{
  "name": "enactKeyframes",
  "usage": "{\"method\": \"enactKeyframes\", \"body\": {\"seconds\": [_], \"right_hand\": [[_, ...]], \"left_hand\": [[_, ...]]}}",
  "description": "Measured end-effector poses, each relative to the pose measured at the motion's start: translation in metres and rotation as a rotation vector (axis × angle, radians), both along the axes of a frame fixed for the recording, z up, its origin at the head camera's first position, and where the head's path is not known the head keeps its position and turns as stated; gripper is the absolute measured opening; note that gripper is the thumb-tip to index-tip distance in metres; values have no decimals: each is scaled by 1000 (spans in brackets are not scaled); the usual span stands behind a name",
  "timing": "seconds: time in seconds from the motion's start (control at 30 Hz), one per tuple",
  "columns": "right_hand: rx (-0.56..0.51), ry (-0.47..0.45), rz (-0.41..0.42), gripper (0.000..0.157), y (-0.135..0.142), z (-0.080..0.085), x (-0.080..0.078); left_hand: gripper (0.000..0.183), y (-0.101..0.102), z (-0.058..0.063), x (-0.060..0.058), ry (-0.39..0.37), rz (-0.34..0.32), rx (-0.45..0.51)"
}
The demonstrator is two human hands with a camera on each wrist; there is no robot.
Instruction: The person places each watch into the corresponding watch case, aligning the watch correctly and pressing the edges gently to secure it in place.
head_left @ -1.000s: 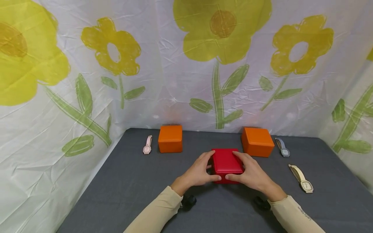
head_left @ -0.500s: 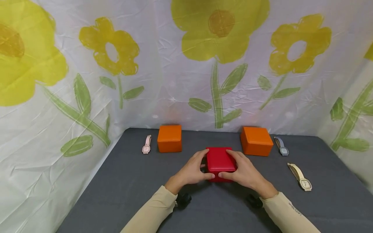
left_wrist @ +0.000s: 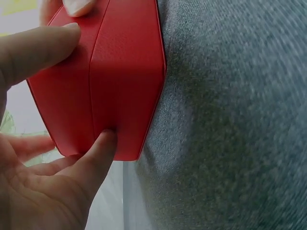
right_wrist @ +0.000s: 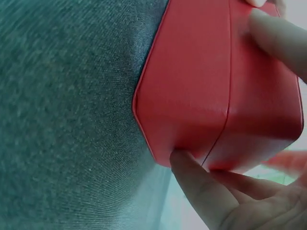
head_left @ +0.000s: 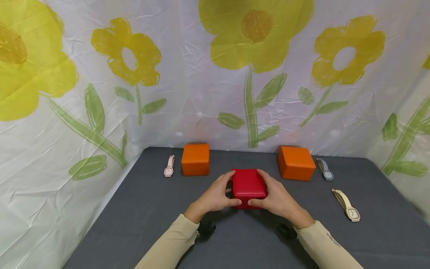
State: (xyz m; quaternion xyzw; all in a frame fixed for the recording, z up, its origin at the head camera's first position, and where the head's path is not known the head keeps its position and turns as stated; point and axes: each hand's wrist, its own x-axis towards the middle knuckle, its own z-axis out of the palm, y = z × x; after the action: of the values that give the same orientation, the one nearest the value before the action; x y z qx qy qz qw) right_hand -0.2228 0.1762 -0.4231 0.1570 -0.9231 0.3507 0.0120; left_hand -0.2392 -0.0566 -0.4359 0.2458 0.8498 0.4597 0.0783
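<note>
A closed red box [head_left: 249,181] with a leathery surface sits near the middle of the dark table, between both hands. My left hand [head_left: 213,194] holds its left side, thumb on the front face and fingers along the side. From the right, my right hand [head_left: 277,196] grips it in mirror fashion, its thumb also on the front. A seam between lid and base runs round the red box [left_wrist: 120,81] in the left wrist view. In the right wrist view, the underside edge of the box [right_wrist: 187,72] lies right at the grey cloth. What is inside is hidden.
Two orange boxes [head_left: 195,160] [head_left: 296,163] stand at the back of the table [head_left: 134,216]. A pink watch [head_left: 169,166] lies at the left, a blue watch [head_left: 325,169] and a cream watch [head_left: 347,206] at the right. A flowered curtain [head_left: 188,93] hangs behind.
Both hands have moved the red box a short way left across the table, keeping their hold. The orange boxes and watches have stayed in place.
</note>
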Motion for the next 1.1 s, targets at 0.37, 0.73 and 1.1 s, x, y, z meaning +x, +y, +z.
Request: {"method": "enactKeyframes", "body": {"seconds": [0.37,0.73,1.1], "right_hand": [[0,-33,15,107,5,3,0],[-13,24,27,105,4,-2,-1],[14,58,23,103,7,-3,-1]], "left_hand": [[84,3,1,2,-52,25,-2],[83,3,-5,1,18,0,13],[85,7,-5,1,15,15,18]]}}
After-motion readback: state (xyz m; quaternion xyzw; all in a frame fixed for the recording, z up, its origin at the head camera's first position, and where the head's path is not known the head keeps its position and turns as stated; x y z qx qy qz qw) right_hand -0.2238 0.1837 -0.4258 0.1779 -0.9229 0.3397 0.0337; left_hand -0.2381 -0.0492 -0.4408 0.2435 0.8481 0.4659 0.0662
